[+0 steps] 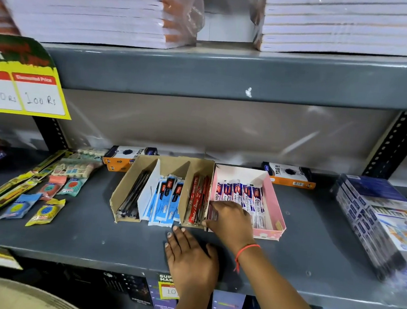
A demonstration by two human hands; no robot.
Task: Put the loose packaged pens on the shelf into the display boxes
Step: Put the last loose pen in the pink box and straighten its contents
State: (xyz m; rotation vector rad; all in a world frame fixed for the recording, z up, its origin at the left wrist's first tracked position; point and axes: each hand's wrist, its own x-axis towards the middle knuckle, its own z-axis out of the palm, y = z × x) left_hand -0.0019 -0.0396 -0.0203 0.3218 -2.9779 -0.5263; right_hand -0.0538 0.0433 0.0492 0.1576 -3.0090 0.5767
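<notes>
A grey metal shelf [74, 236] carries a brown divided display box [126, 197] and a pink display box [275, 208] holding packaged pens [254, 202]. The right hand [229, 219] rests on those pens, grip hidden; the left hand [190, 258] lies flat, empty.

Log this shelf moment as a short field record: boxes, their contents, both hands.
cardboard box: three compartments, namely dark pens, blue packaged pens, red packaged pens
pink box: white and blue packaged pens, right of the cardboard box
right hand: at the pink box's front left corner, on the pens
left hand: flat on the grey shelf, holding nothing
</notes>
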